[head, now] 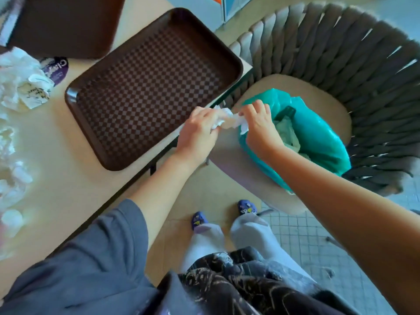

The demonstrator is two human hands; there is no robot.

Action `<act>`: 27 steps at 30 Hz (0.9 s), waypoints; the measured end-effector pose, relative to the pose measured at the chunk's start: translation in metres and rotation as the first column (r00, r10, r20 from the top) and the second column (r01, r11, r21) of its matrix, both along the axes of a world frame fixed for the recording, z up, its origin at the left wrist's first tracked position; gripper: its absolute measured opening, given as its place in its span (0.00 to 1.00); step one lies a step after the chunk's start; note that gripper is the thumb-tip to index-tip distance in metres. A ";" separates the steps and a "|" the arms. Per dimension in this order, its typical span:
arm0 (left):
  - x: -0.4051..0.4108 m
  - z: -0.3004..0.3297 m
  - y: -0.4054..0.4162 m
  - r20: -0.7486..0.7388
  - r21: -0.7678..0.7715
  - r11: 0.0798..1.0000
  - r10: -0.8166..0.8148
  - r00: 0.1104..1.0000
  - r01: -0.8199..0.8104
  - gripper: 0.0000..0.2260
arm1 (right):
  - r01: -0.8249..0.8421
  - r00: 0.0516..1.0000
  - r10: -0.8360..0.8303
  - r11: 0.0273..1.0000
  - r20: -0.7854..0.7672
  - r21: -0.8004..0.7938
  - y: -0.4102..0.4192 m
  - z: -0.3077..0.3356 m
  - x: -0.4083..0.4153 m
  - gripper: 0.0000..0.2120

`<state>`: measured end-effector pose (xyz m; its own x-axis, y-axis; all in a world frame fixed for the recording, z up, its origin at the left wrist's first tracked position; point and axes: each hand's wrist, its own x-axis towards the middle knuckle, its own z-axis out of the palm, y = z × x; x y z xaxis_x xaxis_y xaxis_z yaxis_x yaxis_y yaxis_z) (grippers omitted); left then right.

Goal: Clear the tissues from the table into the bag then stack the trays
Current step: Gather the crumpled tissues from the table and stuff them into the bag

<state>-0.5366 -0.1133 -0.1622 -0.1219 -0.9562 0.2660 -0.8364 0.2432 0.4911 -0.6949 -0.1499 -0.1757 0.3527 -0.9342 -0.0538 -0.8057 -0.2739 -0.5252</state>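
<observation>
Both forearms are reaching out over the chair, where the left hand and right hand are each closing their fingers on a crumpled white tissue at the mouth of the green bag. Some tissues are already lying inside the bag, yet a heap of tissues is waiting on the table. Stacking looks unstarted: the near tray and far tray are lying apart.

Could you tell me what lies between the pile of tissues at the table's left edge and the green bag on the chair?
In the head view, the brown checkered tray lies between the tissue pile and the green bag; nearer the bag, both hands share a crumpled tissue.
</observation>
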 end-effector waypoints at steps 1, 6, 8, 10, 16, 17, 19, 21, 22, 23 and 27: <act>-0.009 -0.005 -0.003 0.018 0.014 1.000 -0.011 1.000 0.010 0.15 | 0.027 1.000 -0.027 0.999 0.001 0.028 0.001 -0.007 -0.013 0.23; -0.059 -0.035 -0.026 0.026 0.118 0.992 -0.045 0.999 0.042 0.11 | 0.176 0.984 -0.169 0.974 -0.059 0.140 0.008 -0.046 -0.088 0.17; -0.076 -0.048 -0.036 0.006 0.147 0.988 -0.044 0.999 0.043 0.12 | 0.191 0.980 -0.179 0.966 -0.082 0.173 0.014 -0.060 -0.110 0.12; -0.094 -0.063 -0.044 0.024 0.159 0.986 -0.048 0.999 0.043 0.12 | 0.248 0.968 -0.234 0.945 -0.088 0.211 0.022 -0.074 -0.128 0.09; -0.132 -0.093 -0.052 -0.033 0.329 0.923 -0.202 0.979 0.201 0.08 | 0.234 0.965 -0.185 0.928 -0.185 0.291 0.033 -0.100 -0.150 0.12; -0.136 -0.096 -0.053 -0.037 0.385 0.896 -0.224 0.974 0.221 0.09 | 0.223 0.966 -0.173 0.932 -0.192 0.285 0.033 -0.100 -0.151 0.13; -0.140 -0.098 -0.051 -0.025 0.466 0.858 -0.229 0.973 0.214 0.12 | 0.224 0.967 -0.187 0.949 -0.176 0.223 0.033 -0.097 -0.152 0.21; -0.138 -0.094 -0.048 -0.019 0.483 0.856 -0.201 0.979 0.185 0.14 | 0.237 0.962 -0.218 0.965 -0.163 0.109 0.031 -0.093 -0.151 0.23; -0.136 -0.089 -0.046 -0.023 0.464 0.868 -0.185 0.982 0.175 0.14 | 0.245 0.957 -0.231 0.968 -0.175 0.062 0.029 -0.088 -0.151 0.20; -0.133 -0.084 -0.044 -0.025 0.440 0.883 -0.171 0.985 0.165 0.14 | 0.250 0.952 -0.240 0.968 -0.189 0.031 0.026 -0.082 -0.149 0.17; -0.115 -0.060 -0.035 -0.004 0.378 0.919 -0.117 0.993 0.109 0.13 | 0.243 0.958 -0.251 0.968 -0.139 -0.068 0.011 -0.060 -0.138 0.14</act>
